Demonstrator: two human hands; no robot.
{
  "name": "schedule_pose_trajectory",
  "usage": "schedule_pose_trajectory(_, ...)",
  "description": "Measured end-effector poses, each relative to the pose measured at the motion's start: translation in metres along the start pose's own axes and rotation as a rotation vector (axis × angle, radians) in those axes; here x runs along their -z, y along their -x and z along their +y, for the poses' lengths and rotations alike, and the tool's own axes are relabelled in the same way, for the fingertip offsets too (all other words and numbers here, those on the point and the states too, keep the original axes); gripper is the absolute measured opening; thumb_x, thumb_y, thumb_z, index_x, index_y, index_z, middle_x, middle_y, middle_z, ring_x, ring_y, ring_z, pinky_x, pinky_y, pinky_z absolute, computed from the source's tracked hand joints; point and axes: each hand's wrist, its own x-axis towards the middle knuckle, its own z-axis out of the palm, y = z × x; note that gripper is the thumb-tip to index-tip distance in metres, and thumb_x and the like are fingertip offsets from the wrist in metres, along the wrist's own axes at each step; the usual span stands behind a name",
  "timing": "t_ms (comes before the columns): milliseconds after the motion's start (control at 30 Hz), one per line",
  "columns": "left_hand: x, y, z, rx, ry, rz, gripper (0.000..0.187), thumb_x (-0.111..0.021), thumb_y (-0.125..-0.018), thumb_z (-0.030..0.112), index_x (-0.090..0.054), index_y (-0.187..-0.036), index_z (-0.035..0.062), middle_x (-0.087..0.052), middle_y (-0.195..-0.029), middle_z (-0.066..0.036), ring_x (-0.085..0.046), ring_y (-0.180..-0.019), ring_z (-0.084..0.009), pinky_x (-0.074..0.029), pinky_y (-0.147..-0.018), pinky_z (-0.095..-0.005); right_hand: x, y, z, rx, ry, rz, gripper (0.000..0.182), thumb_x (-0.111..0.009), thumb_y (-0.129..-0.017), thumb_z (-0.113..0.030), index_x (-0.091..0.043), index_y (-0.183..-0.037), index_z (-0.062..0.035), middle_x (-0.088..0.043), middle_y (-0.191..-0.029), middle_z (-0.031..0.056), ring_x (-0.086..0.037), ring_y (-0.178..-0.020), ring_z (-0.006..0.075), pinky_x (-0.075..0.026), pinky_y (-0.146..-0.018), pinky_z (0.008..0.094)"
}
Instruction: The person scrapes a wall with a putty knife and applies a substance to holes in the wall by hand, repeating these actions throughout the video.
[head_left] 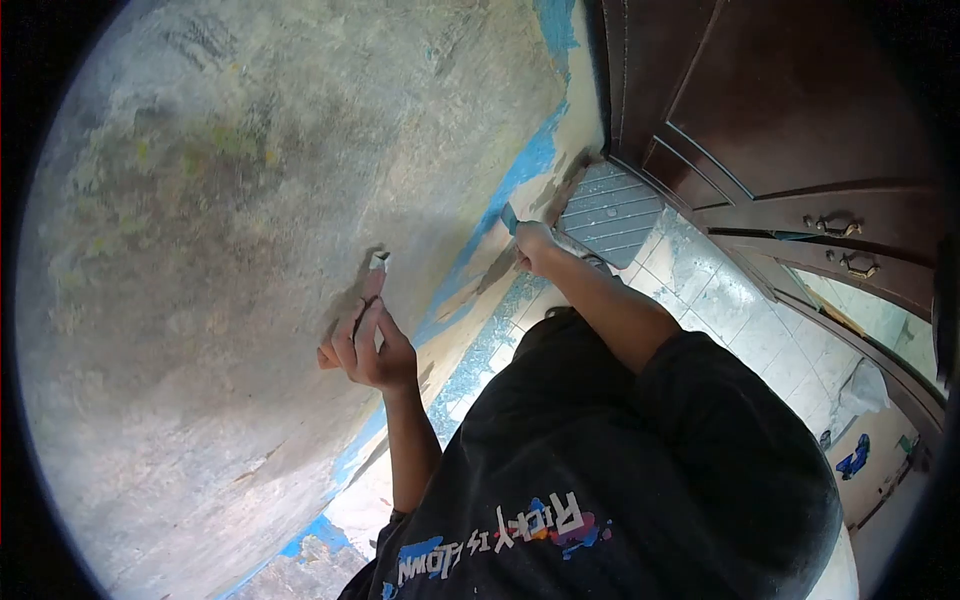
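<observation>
My left hand [375, 345] is closed around a narrow tool with a pinkish shaft and a pale, dark-edged tip [377, 262], held close against the wall. An orange end shows below the fingers. Further right, my right hand [537, 246] grips a scraper [509, 218], its flat grey-blue blade at the strip of blue paint [475, 245]. The handle is hidden in the fist. The wall [250, 270] is rough and mottled grey, with faint yellow-green stains. Blue paint runs along its lower edge, ragged and broken, with paler bare patches below it.
Dark brown cabinets with drawers [860, 265] stand on the right. A grey ridged mat or panel [612, 212] lies in the corner. Blue flakes are scattered over the tiled floor [700, 285]. A clear plastic bag [862, 390] and a blue object [854, 457] are at lower right.
</observation>
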Motion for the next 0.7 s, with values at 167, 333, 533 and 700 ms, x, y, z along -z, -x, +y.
schedule_pose_trajectory(167,-0.001,0.003,-0.005,0.032,-0.014,-0.015,0.02,-0.084,-0.078,0.003,-0.074,-0.087,0.0189,-0.07,-0.099,0.002,-0.062,-0.095,-0.0218,-0.038,-0.091,-0.0413,-0.008,0.017,-0.017,-0.099,-0.095,0.099,0.013,-0.042,-0.097,-0.02,-0.046,-0.085,-0.017,-0.042,-0.063,0.0018,-0.032,-0.045,0.012,-0.019,-0.041,0.0312)
schedule_pose_trajectory(333,-0.005,-0.002,-0.013,0.002,0.001,0.015,0.025,-0.082,-0.078,0.001,-0.072,-0.087,0.0221,-0.069,-0.1,0.005,-0.061,-0.095,-0.0186,-0.034,-0.089,-0.04,-0.01,0.026,-0.017,-0.084,-0.104,0.086,0.016,-0.044,-0.099,-0.024,-0.046,-0.085,-0.016,-0.044,-0.062,0.0019,-0.035,-0.044,0.0118,-0.021,-0.041,0.0304)
schedule_pose_trajectory(533,-0.017,-0.007,-0.01,-0.017,0.025,0.031,0.025,-0.082,-0.078,0.001,-0.072,-0.085,0.0224,-0.068,-0.101,0.005,-0.061,-0.095,-0.0188,-0.033,-0.09,-0.0403,0.003,0.035,-0.022,-0.085,-0.065,0.051,0.015,-0.044,-0.099,-0.025,-0.045,-0.088,-0.0155,-0.044,-0.063,0.0021,-0.03,-0.043,0.0114,-0.02,-0.041,0.0317)
schedule_pose_trajectory(700,-0.024,-0.011,0.001,-0.032,0.078,0.023,0.024,-0.082,-0.078,0.0,-0.072,-0.084,0.0217,-0.069,-0.101,0.005,-0.062,-0.095,-0.0196,-0.033,-0.09,-0.0403,0.002,0.034,-0.023,-0.068,0.006,0.047,0.016,-0.043,-0.099,-0.026,-0.046,-0.088,-0.0149,-0.044,-0.062,0.0033,-0.029,-0.043,0.0122,-0.021,-0.041,0.0323)
